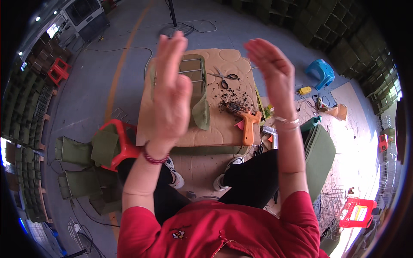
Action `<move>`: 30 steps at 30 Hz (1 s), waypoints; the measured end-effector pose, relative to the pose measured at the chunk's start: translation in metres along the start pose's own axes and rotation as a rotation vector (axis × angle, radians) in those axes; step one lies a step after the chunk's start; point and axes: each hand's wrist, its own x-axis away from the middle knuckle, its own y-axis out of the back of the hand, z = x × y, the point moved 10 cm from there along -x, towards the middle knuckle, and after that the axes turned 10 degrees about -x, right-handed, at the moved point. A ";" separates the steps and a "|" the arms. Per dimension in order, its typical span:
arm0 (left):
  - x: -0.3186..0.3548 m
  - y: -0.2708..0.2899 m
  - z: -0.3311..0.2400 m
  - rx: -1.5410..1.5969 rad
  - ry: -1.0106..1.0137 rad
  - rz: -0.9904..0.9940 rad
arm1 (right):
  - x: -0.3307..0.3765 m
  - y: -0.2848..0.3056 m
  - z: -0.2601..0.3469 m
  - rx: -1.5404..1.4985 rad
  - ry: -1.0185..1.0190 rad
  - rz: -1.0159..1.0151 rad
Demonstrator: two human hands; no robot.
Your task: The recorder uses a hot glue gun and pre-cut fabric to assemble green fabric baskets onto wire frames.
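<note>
One tan padded board (pixel 223 124) fills the frame's centre, its long axis running top to bottom. On it, one green fabric-covered wire frame (pixel 195 81) lies lengthwise behind the raised left hand (pixel 170 96). One orange tagging gun (pixel 245 120) sits lower, nozzle toward upper left, between both hands. One pair of scissors (pixel 226 77) lies above it. The right hand (pixel 273 75) is raised; both hands are spread, apart and empty.

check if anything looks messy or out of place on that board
Dark crumbs are scattered over the tan board between the scissors and the orange tool. Both hands are raised, open and empty.
</note>
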 end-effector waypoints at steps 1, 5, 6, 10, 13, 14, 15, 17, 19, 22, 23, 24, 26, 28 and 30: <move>0.010 -0.014 -0.010 0.102 0.037 0.002 | 0.017 -0.044 -0.001 -0.085 -0.017 0.054; 0.041 -0.026 -0.039 0.180 0.077 0.018 | 0.108 -0.126 -0.017 -0.186 -0.025 -0.037; 0.052 -0.018 -0.034 0.182 0.099 0.008 | 0.128 -0.134 -0.023 -0.084 -0.103 -0.057; 0.084 0.003 0.018 0.341 0.368 -0.104 | 0.202 -0.169 -0.062 -0.081 -0.233 0.050; 0.114 0.011 0.029 0.391 0.556 -0.113 | 0.210 -0.181 -0.069 0.015 -0.217 0.173; 0.117 0.006 0.014 0.406 0.550 -0.069 | 0.207 -0.180 -0.068 0.091 -0.202 0.240; 0.121 -0.001 -0.003 0.419 0.544 -0.026 | 0.198 -0.173 -0.065 0.069 -0.179 0.242; 0.138 -0.012 -0.018 0.524 0.335 -0.015 | 0.190 -0.161 -0.063 0.076 -0.238 0.172; 0.150 -0.022 -0.029 0.522 0.369 0.072 | 0.192 -0.149 -0.072 0.056 -0.213 0.131; 0.134 -0.021 -0.011 0.525 0.466 0.129 | 0.224 -0.148 -0.088 0.090 -0.318 0.092; 0.124 -0.020 0.003 0.550 0.522 0.101 | 0.225 -0.165 -0.076 0.146 -0.253 0.143; 0.121 -0.020 0.012 0.575 0.579 0.074 | 0.232 -0.166 -0.074 0.147 -0.235 0.126; 0.133 -0.035 0.008 0.614 0.550 0.115 | 0.233 -0.161 -0.072 0.125 -0.186 0.105; 0.150 -0.049 -0.014 0.658 0.514 0.230 | 0.218 -0.140 -0.067 0.165 -0.174 0.060; 0.170 -0.058 -0.042 0.756 0.431 0.220 | 0.191 -0.113 -0.061 0.151 -0.148 -0.059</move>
